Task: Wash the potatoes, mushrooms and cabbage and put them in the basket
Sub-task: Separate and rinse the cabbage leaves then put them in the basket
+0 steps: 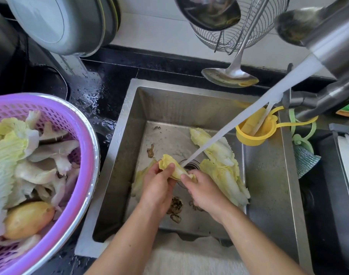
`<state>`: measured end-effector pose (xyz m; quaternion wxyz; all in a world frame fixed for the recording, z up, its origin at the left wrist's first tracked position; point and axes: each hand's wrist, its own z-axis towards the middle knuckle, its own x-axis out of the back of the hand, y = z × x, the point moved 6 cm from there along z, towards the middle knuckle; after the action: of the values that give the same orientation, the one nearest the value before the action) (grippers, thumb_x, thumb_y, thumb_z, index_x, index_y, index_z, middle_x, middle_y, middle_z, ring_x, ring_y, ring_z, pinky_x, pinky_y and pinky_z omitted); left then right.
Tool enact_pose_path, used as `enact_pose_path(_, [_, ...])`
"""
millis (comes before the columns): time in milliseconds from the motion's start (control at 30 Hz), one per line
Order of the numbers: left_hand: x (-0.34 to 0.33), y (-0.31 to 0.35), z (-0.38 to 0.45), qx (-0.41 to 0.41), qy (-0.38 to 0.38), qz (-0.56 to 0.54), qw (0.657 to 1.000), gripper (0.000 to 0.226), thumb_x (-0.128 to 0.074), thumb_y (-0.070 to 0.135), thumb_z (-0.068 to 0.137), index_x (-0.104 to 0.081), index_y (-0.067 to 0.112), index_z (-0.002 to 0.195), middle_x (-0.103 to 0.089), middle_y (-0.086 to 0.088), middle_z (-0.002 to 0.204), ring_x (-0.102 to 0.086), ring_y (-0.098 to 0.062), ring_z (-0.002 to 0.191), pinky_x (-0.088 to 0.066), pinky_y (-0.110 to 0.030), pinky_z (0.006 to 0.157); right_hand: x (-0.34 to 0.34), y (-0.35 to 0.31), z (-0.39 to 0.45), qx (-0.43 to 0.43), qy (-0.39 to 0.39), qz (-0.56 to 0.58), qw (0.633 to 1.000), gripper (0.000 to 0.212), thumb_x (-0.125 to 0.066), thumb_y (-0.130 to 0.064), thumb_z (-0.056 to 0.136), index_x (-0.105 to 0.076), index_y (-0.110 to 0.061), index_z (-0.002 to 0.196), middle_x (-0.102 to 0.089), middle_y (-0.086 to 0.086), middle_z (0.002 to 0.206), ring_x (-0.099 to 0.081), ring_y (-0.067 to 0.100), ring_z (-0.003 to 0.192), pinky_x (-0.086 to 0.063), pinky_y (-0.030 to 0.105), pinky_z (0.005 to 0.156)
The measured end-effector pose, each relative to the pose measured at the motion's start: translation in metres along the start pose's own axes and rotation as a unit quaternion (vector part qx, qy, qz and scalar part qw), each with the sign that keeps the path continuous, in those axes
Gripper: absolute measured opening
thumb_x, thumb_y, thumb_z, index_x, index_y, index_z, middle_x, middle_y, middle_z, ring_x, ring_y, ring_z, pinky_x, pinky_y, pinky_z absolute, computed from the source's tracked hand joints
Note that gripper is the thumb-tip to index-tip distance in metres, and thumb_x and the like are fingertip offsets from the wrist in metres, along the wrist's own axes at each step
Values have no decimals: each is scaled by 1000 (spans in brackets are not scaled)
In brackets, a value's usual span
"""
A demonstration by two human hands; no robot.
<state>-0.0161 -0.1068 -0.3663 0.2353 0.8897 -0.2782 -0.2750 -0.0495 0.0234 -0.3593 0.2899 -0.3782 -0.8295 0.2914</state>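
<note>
Left hand: the left hand (156, 187) is closed around the upper end of a small yellow cabbage leaf (172, 167), fingers curled over it and thumb pressed on top, above the middle of the sink.
Right hand: the right hand (204, 192) pinches the lower end of the same leaf between thumb and fingertips; the rest of the hand is loosely curled.
Held leaf: thin, crinkled, pale yellow, folded between the two hands, just beside where the water lands.
Water: a white stream (254, 114) runs slantwise from the steel tap (340, 50) at the upper right down to the drain (189, 165) at the middle of the sink floor.
Sink: a square basin of brushed steel (268, 185), wet, with dark scraps (175, 205) on the floor near its front edge.
Loose cabbage: two ribbed, frilly leaves (221, 159) lie on the sink floor toward its right wall; another leaf (139, 175) shows partly under the left hand.
Basket: a purple plastic lattice basket (78, 139) set in a metal bowl stands on the wet black worktop (102, 86) by the sink's left edge.
Basket contents: pale cabbage (9, 147), grey-white frilled mushrooms (50, 155), and a smooth yellow potato (27, 219) at its near side.
Yellow strainer: a plastic cup-shaped strainer (254, 133) hangs on the sink's right rim.
</note>
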Motion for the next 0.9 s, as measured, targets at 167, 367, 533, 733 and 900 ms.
enact_pose_path(167, [2,9,-7,-105,34,258,960,65,-60,12,103,-31,23,161,-42,-5,158,-46,-21,143,-38,-37,120,3,-3,5,-20,36,-15,999,47,-39,-50,107,-61,-11,92,-57,0,75,-51,17,65,-40,35,63])
enact_pose_path(367, [-43,1,-22,-277,-145,764,565,51,-37,18,102,-38,20,153,-52,-1,149,-36,-23,148,3,-54,129,19,-7,13,-66,21,-84,994,47,-31,-47,106,-65,-16,103,-59,0,81,-55,16,72,-39,29,60])
enact_pose_path(533, [-46,15,-19,-242,-192,799,516,34,-33,37,113,-49,17,134,-57,-6,129,-53,-27,122,-40,-41,103,28,-25,8,-20,-45,-154,987,43,-29,-34,109,-63,-8,103,-58,6,80,-55,20,69,-45,37,63])
enact_pose_path(733, [-34,24,-16,-264,-230,674,650,14,-38,39,111,-48,32,105,-58,11,93,-58,-11,86,-39,-22,71,21,-47,12,64,-62,-185,979,43,-32,-32,111,-58,-4,91,-58,10,80,-54,24,73,-46,45,71])
enact_pose_path(900, [-30,25,-11,-294,-196,629,693,23,-36,43,108,-47,30,93,-54,14,81,-53,0,73,-36,-14,62,9,-41,12,-14,-89,85,992,37,-34,-37,111,-46,-17,83,-31,-4,55,-20,9,44,-14,27,43])
